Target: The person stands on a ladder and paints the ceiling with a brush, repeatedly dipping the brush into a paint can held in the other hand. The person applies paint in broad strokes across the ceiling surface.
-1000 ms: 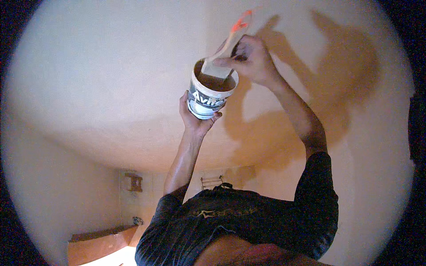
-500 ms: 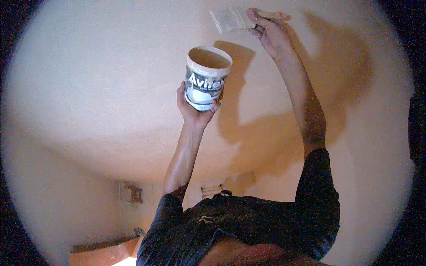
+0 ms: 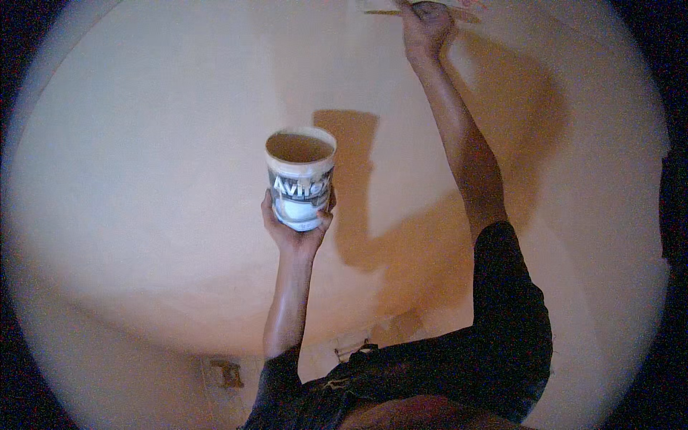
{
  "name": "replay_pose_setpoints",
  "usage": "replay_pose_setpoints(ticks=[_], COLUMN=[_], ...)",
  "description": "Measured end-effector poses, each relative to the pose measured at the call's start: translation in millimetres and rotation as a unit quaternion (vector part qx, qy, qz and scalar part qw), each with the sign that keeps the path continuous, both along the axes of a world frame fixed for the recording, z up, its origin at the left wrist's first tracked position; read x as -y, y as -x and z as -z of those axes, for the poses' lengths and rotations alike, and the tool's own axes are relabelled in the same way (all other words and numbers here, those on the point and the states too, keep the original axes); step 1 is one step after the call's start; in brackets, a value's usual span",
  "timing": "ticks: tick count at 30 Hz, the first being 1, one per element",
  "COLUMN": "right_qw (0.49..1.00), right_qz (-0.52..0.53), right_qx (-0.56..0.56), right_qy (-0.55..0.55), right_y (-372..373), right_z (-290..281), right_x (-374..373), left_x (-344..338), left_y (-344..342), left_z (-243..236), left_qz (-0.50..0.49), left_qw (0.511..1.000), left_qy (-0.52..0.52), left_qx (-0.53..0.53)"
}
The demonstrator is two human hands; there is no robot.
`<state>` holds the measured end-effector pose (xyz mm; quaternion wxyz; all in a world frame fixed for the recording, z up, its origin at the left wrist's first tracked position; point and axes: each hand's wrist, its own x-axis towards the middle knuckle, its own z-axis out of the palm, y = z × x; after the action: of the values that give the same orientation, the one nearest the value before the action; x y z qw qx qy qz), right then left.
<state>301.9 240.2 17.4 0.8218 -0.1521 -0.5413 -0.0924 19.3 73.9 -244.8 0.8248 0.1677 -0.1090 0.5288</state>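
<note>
My left hand (image 3: 295,242) is wrapped round the lower part of a paint bucket (image 3: 301,197), holding it upright in front of the pale wall. The bucket is white with a dark label band. Its top has no lid, and the inside looks brownish. Higher up and to the right, at the upper edge of the view, my right hand (image 3: 428,32) is closed round a wide flat paintbrush (image 3: 381,8). The brush lies sideways close to the wall; its upper part is cut off by the frame, so I cannot tell whether the bristles touch.
The pale wall (image 3: 172,165) fills most of the view, with shadows of my arms and the bucket on it. Low at the left is a small brown fixture (image 3: 226,374). A small rack-like thing (image 3: 351,350) shows just above my dark shirt.
The bucket in my left hand now appears lower and slightly further left. My right hand with the brush has moved up, and the brush is partly out of view.
</note>
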Motion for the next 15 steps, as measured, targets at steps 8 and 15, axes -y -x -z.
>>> replay_pose_setpoints(ticks=[8,15], right_qw=[0.959,0.939], right_qz=[0.257,0.070], right_qx=[-0.120,0.286], right_qy=[-0.019,-0.175], right_y=[-90,-11], right_z=[-16,19], right_x=[-109,-178], left_x=[-16,-72], left_y=[47,45], left_z=[102,121], left_qz=[-0.118,-0.233], left_qw=[0.988,0.964], left_qy=[0.097,0.125], left_qx=[-0.006,0.042])
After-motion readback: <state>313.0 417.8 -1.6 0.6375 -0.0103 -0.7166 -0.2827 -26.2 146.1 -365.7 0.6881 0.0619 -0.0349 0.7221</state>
